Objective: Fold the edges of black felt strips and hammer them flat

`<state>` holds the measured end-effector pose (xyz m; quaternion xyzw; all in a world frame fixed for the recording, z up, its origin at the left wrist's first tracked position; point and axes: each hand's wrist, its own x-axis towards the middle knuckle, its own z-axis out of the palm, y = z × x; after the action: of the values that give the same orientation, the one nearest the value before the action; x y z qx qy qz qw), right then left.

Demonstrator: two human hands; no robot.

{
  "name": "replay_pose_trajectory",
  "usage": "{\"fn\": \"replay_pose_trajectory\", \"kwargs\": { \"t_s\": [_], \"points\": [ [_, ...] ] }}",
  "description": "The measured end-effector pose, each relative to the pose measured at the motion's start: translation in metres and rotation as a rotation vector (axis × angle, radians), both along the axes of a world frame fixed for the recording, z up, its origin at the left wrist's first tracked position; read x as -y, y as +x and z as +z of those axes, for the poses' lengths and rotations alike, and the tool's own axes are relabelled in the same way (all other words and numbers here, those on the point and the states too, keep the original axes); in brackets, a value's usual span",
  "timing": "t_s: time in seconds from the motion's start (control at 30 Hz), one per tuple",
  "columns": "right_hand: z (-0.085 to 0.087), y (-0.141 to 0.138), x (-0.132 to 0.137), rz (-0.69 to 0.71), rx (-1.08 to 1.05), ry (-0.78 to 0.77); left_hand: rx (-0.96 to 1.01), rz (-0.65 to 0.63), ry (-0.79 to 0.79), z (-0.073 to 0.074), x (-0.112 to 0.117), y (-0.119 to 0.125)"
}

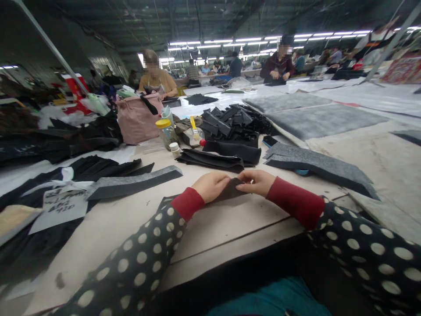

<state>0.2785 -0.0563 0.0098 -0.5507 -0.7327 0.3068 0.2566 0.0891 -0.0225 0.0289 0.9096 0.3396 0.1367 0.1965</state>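
Note:
A black fabric piece (230,189) is held between my two hands, just above the pale worktable (250,215). My left hand (212,185) is closed on its left part, fingers pointing right. At the piece's right end, my right hand (258,181) pinches the edge between thumb and fingers. Just beyond my hands lies a stack of folded black fabric strips (210,159), with a rolled black piece (235,151) behind it. To the right rest grey-and-black strips (315,166); another grey-and-black strip (134,181) is on the left.
A yellow-lidded jar (165,131), a white bottle (175,150) and a yellow brush (194,128) stand near a pink bag (138,118). Black scraps (230,120) are heaped behind. A handwritten tag (61,204) lies on black fabric at left. Two people work across the table.

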Motion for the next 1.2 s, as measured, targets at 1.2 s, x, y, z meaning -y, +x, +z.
{"fn": "replay_pose_trajectory", "kwargs": {
  "t_s": [1.2],
  "points": [
    [-0.019,-0.02,-0.019,0.088,0.097,0.52,0.081,0.081,-0.001,-0.029,-0.017,-0.032]
  ]
}}
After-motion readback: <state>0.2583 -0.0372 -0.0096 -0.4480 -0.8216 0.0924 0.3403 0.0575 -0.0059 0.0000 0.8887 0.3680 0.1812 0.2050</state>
